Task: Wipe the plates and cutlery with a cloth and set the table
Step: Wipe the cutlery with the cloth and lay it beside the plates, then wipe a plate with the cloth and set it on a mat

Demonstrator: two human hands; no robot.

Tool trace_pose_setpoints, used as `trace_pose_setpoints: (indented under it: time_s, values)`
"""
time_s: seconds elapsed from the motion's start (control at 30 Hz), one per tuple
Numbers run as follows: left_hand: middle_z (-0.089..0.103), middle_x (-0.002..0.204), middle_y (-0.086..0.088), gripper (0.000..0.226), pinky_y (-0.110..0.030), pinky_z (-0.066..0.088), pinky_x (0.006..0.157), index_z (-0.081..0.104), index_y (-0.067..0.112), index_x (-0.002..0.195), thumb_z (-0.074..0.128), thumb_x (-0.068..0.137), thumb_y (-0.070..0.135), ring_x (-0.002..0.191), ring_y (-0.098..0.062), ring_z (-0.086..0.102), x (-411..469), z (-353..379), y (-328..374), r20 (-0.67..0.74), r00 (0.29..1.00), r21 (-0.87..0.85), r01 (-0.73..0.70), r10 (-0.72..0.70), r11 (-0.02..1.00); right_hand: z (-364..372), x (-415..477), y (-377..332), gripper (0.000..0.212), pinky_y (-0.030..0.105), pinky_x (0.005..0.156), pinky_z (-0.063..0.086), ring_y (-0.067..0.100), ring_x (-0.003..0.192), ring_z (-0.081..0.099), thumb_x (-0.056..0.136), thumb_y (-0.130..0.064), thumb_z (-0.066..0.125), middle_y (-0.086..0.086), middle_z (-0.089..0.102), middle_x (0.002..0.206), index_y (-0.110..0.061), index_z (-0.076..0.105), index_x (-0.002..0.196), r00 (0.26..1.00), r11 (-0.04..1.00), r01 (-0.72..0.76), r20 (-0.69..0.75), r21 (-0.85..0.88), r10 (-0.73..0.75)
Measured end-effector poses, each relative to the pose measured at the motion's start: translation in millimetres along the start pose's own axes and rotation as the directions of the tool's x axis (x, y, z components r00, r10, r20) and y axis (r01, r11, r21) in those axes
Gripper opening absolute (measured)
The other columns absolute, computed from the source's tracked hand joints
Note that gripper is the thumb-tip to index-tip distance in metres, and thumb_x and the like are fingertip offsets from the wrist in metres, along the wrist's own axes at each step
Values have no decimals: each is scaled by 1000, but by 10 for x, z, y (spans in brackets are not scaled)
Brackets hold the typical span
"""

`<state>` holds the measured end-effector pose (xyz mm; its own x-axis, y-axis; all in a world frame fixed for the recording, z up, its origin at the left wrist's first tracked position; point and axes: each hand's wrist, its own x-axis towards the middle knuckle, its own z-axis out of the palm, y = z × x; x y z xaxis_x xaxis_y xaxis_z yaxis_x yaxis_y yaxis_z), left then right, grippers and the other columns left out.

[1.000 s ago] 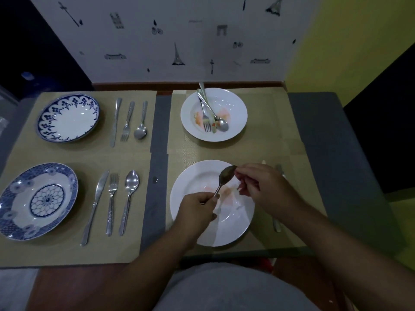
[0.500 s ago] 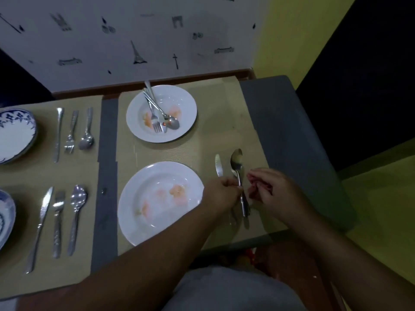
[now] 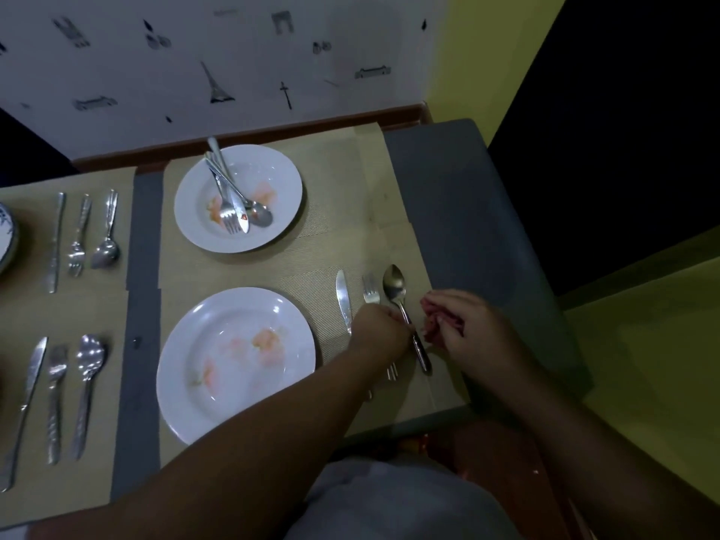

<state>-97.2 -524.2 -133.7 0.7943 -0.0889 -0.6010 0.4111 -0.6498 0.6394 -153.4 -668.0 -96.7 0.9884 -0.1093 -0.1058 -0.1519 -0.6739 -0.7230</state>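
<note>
Since a second ago the spoon point(image 3: 394, 284) has come down from above the near plate point(image 3: 241, 407) to the tan placemat point(image 3: 350, 235) on the plate's right, and my view has swung right with it. It now lies as the rightmost of a row, with the knife point(image 3: 343, 298) nearest the plate and the fork point(image 3: 370, 294) in the middle. Its long axis runs near to far, bowl at the far end, handle angled slightly toward the near right. The left hand point(image 3: 382, 333) reaches across from the left, fingers curled round the middle of the handle, whose tip pokes out on the near side. The right hand point(image 3: 471, 337) hovers just right of the spoon, fingertips pinching what I take to be a small reddish cloth point(image 3: 432, 321). The near plate, white with pinkish smears, sits left of both hands, so I judge it the next thing to wipe. The left hand is nearer to it; the cloth hand would have to cross over the cutlery row. A far plate point(image 3: 272, 165) holds piled cutlery, not yet cleaned.
</note>
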Motion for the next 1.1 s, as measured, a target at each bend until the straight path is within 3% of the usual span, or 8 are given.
trace_pose_setpoints:
  time_s: [0.2,0.3,0.43,0.6,0.77,0.87,0.93,1.1]
  values:
    - [77,93,-6,15,-33,60,83,79,8,95,68,89,15,84,-15,72,-90,-111,4,-8,996,52,-89,89,995,61,64,-1,39,-1,87,35,-1,106,56,89,-2,63,-10,64,120,-20,68,124,998,999,29,53,-41,-27]
    - [75,111,-2,24,-17,52,86,74,12,114,64,93,17,94,-7,68,-288,-295,-19,-62,982,30,-179,181,983,154,86,-118,40,0,87,37,-2,106,53,90,-4,63,-15,60,120,-22,66,126,993,998,65,95,-16,-64]
    - [74,106,10,27,-1,44,79,74,21,116,60,93,15,89,2,64,-630,-716,-310,-202,929,73,-302,311,951,409,76,-363,44,16,97,45,-3,112,53,87,-7,67,-14,58,125,-26,65,126,977,989,144,157,33,-147]
    - [63,135,6,40,-22,34,108,59,21,137,58,97,24,123,-12,56,-935,-1243,-1043,-328,887,311,-225,326,924,874,-41,-793,37,4,94,37,-8,109,50,87,-14,69,-17,56,119,-30,67,120,898,955,290,328,65,-295]
    - [56,142,-4,51,-36,34,114,54,15,140,66,91,22,132,-23,51,-919,-1615,-1727,-468,855,305,-81,223,949,1366,-83,-1187,35,22,89,49,0,103,55,81,-12,71,-15,57,112,-29,70,112,821,919,385,425,82,-382]
    - [54,140,-7,53,-39,38,110,51,12,139,66,90,24,131,-24,47,-819,-1838,-1922,-546,826,203,-30,139,979,1587,-13,-1412,32,29,88,51,7,102,58,81,-10,71,-10,60,110,-25,72,109,820,910,409,409,69,-400]
    - [59,126,-4,48,-39,50,97,53,15,133,66,89,28,119,-22,55,-763,-1985,-1953,-550,835,49,-4,31,999,1709,42,-1564,29,30,89,51,8,101,59,82,-11,72,-9,62,109,-24,72,109,832,907,417,379,56,-406]
    - [70,95,-4,23,-31,55,66,66,9,116,57,97,20,82,-19,66,-624,-2310,-1934,-263,930,-399,139,-258,906,2029,173,-1738,27,33,101,47,11,108,57,88,-19,68,-6,64,118,-24,70,115,870,926,375,356,-30,-341]
